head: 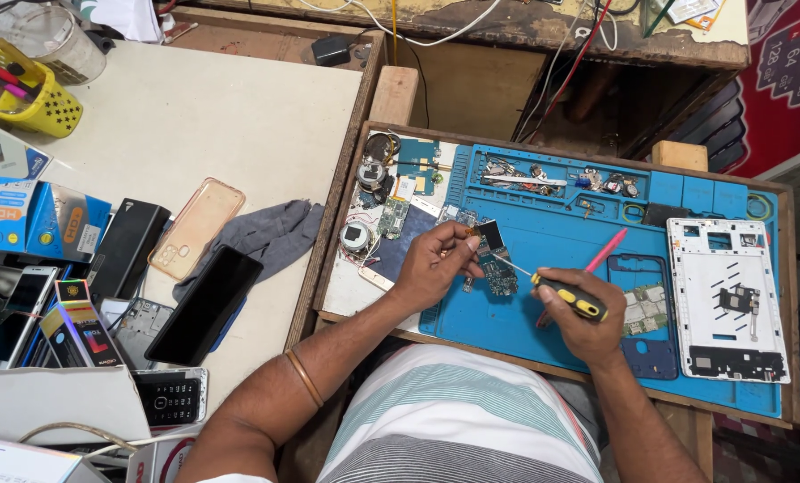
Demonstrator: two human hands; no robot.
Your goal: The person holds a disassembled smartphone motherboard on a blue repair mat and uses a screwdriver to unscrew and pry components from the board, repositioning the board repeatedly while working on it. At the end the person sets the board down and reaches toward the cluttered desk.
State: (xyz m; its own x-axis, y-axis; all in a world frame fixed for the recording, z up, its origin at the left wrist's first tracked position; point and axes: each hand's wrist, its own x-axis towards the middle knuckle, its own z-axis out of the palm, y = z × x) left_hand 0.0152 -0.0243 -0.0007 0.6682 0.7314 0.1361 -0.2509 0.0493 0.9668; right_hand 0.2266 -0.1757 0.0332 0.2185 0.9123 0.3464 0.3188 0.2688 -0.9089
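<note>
Left hand (431, 266) fingers pinch small circuit board (498, 275) mid blue mat (543, 234). Right hand (579, 317) fingers wrapped on screwdriver (568, 295), tip at board. Risk: tip slips, scratches board.

1. A wooden tray-like worktop (346, 192) carries a blue repair mat (543, 237) and loose phone parts (373, 201).
2. The white worktop (194, 125) beside it holds a grey cloth (270, 234), a black phone (205, 304), a clear case (196, 228) and a yellow basket (46, 107).

Blue mat (543, 241), yellow-and-black screwdriver (572, 298), pink stick (604, 251), white phone frame (727, 300), grey cloth (270, 234), yellow basket (46, 112) with black stars, striped white, teal and grey shirt (458, 416).
</note>
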